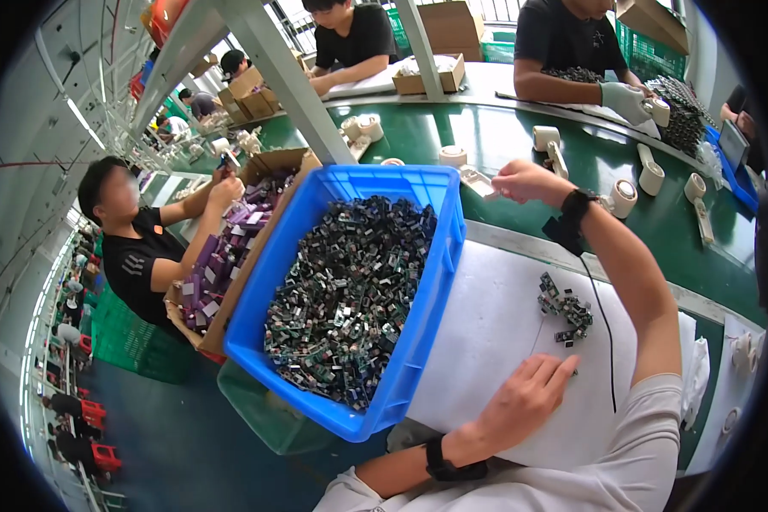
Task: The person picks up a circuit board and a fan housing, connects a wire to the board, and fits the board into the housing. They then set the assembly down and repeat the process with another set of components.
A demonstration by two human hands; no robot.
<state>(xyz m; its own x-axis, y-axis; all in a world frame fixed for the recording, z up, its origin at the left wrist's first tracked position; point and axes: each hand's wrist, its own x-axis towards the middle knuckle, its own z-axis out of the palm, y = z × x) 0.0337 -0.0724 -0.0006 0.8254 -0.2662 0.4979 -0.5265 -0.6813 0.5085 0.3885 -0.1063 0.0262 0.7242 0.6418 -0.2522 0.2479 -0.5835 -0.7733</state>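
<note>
My right hand [525,183] reaches over the green conveyor with its fingers closed on the end of a pale plastic casing [478,182]. The casing hangs just past the far right corner of the blue bin. Nearer to me, my left hand [529,399] rests low over the white work surface [478,341], fingers curled together. A tiny dark green bit shows at its fingertips; the rest of what it pinches, if anything, is hidden. Just beyond it lies a loose cluster of small circuit boards [567,311]. Dark bands with a black cable circle my wrists.
A blue bin [450,256] full of small circuit boards stands left of the work surface. Beside it is a cardboard box [303,162] of purple parts. Round-headed cream devices [650,171] lie along the green conveyor [503,136]. Co-workers sit across and at left.
</note>
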